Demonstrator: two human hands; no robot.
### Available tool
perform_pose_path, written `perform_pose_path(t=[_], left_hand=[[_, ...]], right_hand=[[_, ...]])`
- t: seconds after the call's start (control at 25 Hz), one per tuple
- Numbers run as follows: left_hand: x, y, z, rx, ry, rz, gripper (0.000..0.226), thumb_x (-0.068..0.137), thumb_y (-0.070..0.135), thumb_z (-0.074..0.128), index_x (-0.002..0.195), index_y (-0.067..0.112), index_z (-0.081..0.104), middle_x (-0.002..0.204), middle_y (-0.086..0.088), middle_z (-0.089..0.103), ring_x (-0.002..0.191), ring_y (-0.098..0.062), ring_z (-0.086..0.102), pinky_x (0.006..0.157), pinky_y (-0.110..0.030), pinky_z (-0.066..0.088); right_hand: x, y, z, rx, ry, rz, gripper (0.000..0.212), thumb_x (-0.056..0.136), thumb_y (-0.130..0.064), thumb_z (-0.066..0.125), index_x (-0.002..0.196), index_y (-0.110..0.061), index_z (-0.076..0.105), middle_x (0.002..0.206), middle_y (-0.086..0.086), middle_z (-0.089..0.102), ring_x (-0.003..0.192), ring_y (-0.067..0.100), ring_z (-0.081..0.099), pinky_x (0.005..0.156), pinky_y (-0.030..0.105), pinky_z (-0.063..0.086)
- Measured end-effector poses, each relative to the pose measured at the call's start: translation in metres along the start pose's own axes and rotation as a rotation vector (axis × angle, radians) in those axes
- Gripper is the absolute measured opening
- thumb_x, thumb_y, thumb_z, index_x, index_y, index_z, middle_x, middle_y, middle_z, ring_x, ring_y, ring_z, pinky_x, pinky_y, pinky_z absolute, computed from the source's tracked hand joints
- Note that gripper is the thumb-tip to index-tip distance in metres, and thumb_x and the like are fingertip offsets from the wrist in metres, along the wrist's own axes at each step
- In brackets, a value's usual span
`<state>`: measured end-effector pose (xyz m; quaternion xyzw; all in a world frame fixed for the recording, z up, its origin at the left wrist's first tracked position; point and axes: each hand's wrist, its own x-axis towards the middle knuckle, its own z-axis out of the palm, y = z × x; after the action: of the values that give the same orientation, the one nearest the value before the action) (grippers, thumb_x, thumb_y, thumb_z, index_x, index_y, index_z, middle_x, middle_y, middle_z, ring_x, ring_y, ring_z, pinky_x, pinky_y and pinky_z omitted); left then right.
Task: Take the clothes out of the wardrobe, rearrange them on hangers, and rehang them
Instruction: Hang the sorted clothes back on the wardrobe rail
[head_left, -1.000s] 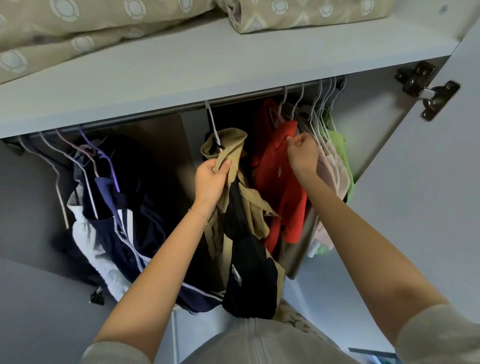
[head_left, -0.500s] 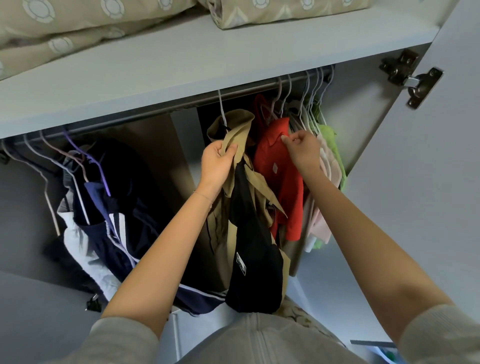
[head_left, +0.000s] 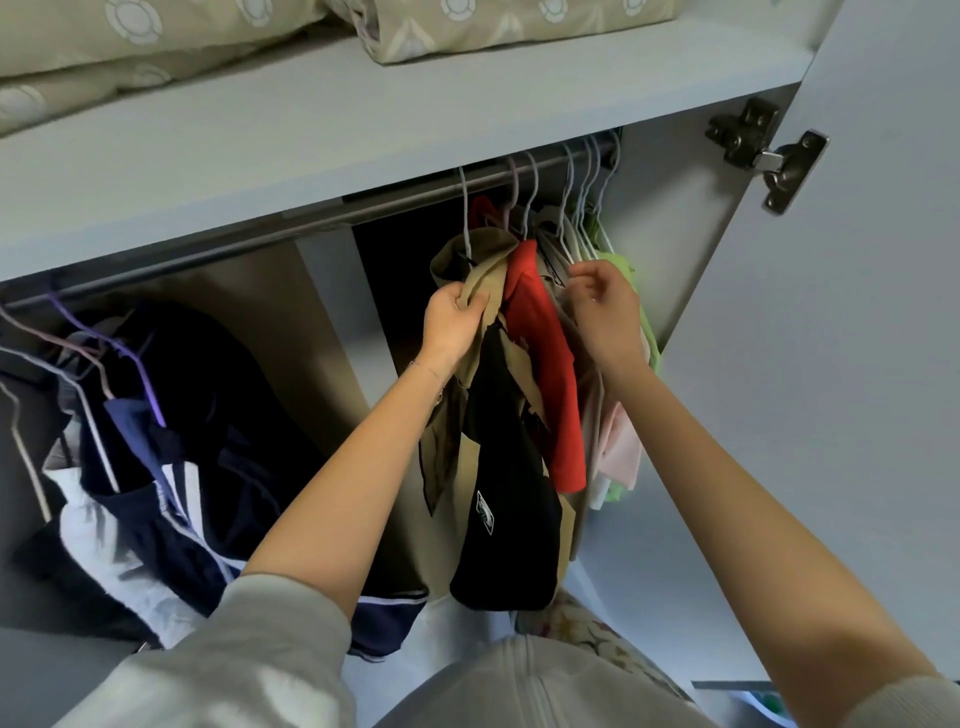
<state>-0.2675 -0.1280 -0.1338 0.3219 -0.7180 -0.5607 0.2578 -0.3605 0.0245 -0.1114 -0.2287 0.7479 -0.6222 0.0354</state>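
The left hand (head_left: 453, 323) is closed on the collar of the tan-and-black garment (head_left: 498, 467), which hangs from the rail (head_left: 322, 221). The right hand (head_left: 605, 306), fingers pinched, grips pale clothing just right of the red shirt (head_left: 545, 364).

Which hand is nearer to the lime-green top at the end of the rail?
The right hand: it is right beside the lime-green top. The left hand grips the khaki garment, beyond the red shirt.

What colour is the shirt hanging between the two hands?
Red, seen best in the head view, hanging beside the khaki garment.
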Motion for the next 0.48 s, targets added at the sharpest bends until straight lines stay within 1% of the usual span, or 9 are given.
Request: perform_pose_path(t=[0.04, 0.08, 0.16, 0.2, 0.28, 0.36, 0.44, 0.48], left_hand=[[0.004, -0.003, 0.005, -0.005, -0.008, -0.002, 0.02, 0.096, 0.019, 0.059, 0.078, 0.01, 0.062, 0.083, -0.026, 0.065, 0.077, -0.04, 0.063, 0.079, -0.049, 0.053], [0.008, -0.005, 0.009, -0.006, -0.017, -0.003, 0.019, 0.096, 0.02, 0.058, 0.084, 0.006, 0.064, 0.088, -0.028, 0.066, 0.083, -0.042, 0.064, 0.08, -0.049, 0.053], [0.014, -0.007, 0.017, 0.005, -0.043, -0.004, 0.022, 0.096, 0.02, 0.058, 0.093, 0.0, 0.066, 0.094, -0.028, 0.067, 0.088, -0.04, 0.065, 0.082, -0.046, 0.053], [0.016, -0.006, 0.02, 0.013, -0.053, -0.005, 0.023, 0.096, 0.019, 0.058, 0.096, -0.002, 0.066, 0.095, -0.027, 0.067, 0.089, -0.038, 0.065, 0.083, -0.044, 0.052], [0.021, -0.004, 0.027, 0.038, -0.082, -0.002, 0.022, 0.096, 0.017, 0.059, 0.098, -0.003, 0.067, 0.097, -0.023, 0.068, 0.092, -0.033, 0.065, 0.08, -0.035, 0.05], [0.025, -0.003, 0.03, 0.082, -0.115, -0.004, 0.021, 0.096, 0.019, 0.059, 0.1, 0.001, 0.068, 0.099, -0.017, 0.07, 0.096, -0.029, 0.065, 0.079, -0.029, 0.046], [0.028, -0.003, 0.024, 0.13, -0.155, -0.022, 0.022, 0.096, 0.024, 0.058, 0.104, 0.005, 0.068, 0.102, -0.011, 0.07, 0.1, -0.026, 0.065, 0.083, -0.029, 0.047], [0.026, -0.001, 0.02, 0.146, -0.185, -0.035, 0.024, 0.096, 0.027, 0.058, 0.107, 0.008, 0.068, 0.104, -0.008, 0.069, 0.103, -0.026, 0.064, 0.086, -0.031, 0.048]], right_hand=[[0.001, 0.001, 0.001, -0.004, -0.007, 0.006, 0.019, 0.092, -0.007, 0.048, 0.102, -0.016, 0.061, 0.086, 0.001, 0.064, 0.076, 0.01, 0.06, 0.068, 0.022, 0.049], [0.003, 0.002, 0.001, -0.015, -0.018, 0.013, 0.018, 0.093, -0.008, 0.048, 0.103, -0.017, 0.061, 0.086, -0.004, 0.063, 0.074, 0.004, 0.059, 0.066, 0.018, 0.048], [0.008, 0.005, 0.002, -0.045, -0.033, 0.017, 0.018, 0.095, -0.01, 0.049, 0.107, -0.017, 0.062, 0.089, -0.013, 0.062, 0.072, -0.007, 0.057, 0.062, 0.008, 0.045], [0.009, 0.006, 0.002, -0.059, -0.026, 0.013, 0.019, 0.095, -0.01, 0.05, 0.109, -0.015, 0.063, 0.092, -0.014, 0.062, 0.076, -0.009, 0.057, 0.066, 0.004, 0.043], [0.012, 0.004, 0.002, -0.088, -0.009, 0.003, 0.022, 0.095, -0.01, 0.05, 0.112, -0.013, 0.064, 0.099, -0.012, 0.063, 0.089, -0.006, 0.058, 0.074, 0.001, 0.042], [0.007, 0.002, 0.002, -0.143, -0.015, 0.01, 0.025, 0.094, -0.012, 0.05, 0.114, -0.014, 0.065, 0.104, -0.01, 0.065, 0.095, 0.0, 0.059, 0.077, 0.001, 0.041], [-0.006, 0.0, 0.0, -0.202, -0.021, 0.018, 0.028, 0.092, -0.011, 0.05, 0.115, -0.014, 0.065, 0.106, -0.009, 0.066, 0.095, 0.0, 0.059, 0.076, 0.001, 0.041], [-0.016, -0.002, -0.001, -0.212, -0.015, 0.021, 0.029, 0.09, -0.008, 0.05, 0.114, -0.014, 0.065, 0.105, -0.009, 0.066, 0.095, 0.001, 0.06, 0.079, 0.005, 0.043]])
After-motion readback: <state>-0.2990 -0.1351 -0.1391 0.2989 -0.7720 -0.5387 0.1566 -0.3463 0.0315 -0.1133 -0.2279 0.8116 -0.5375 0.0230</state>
